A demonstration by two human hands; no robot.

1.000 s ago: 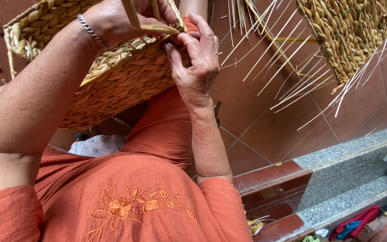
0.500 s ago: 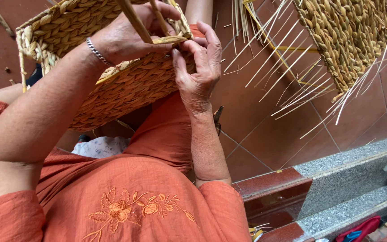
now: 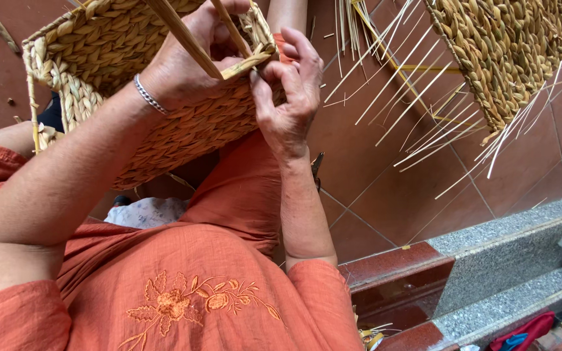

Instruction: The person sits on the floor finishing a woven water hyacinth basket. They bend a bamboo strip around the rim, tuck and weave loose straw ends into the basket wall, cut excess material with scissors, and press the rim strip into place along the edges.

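Note:
A woven straw basket (image 3: 99, 58) rests on my lap, tilted with its rim toward me. My left hand (image 3: 190, 62), with a silver bracelet at the wrist, lies over the rim and grips flat straw strips (image 3: 183, 36) that stick up from it. My right hand (image 3: 287, 91) pinches the end of a strip at the basket's near corner, fingers curled against the weave. I wear an orange embroidered garment (image 3: 183, 305).
A second woven piece (image 3: 508, 52) with several loose straw ends fanning out lies on the red tiled floor (image 3: 372, 175) at the upper right. A grey stone step (image 3: 502, 260) runs along the right. Small straw scraps lie at the upper left.
The basket has dropped lower and nearer in view. My right hand's fingers have closed more tightly on the strip at the corner, and my left hand has shifted along the rim.

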